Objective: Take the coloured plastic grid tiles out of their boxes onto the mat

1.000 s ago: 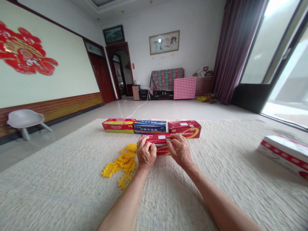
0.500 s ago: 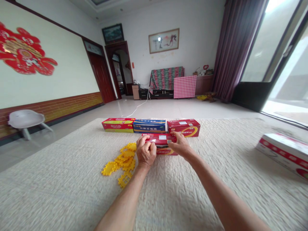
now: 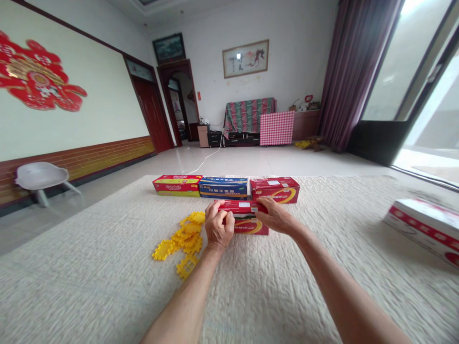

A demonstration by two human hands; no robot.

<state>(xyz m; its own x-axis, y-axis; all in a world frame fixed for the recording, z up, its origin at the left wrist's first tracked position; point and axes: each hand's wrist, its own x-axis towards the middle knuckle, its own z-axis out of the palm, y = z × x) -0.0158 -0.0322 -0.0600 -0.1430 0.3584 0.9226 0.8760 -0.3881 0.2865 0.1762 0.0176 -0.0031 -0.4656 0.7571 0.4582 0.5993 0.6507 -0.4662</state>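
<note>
A red cardboard box (image 3: 251,226) stands on the cream quilted cover (image 3: 258,286), its top flap (image 3: 238,206) slightly raised, with a narrow dark gap along the front edge. My left hand (image 3: 218,225) is curled around the left end of the flap, thumb at the front edge. On the right end, my right hand (image 3: 275,215) grips with the fingers over the top and the thumb near the front edge. The contents of the box are hidden. Beside my left hand lies a loose pile of yellow toothed plastic building pieces (image 3: 190,235).
Behind stand a red-and-green box (image 3: 175,185), a blue box (image 3: 224,188) and another red box (image 3: 275,190) in a row. A white-and-red carton (image 3: 423,224) sits at far right. A white chair (image 3: 43,176) is on the floor at left.
The flap of the red box has tilted a little and more of the front face shows. My right hand has shifted slightly to the right. Both hands stay on the box.
</note>
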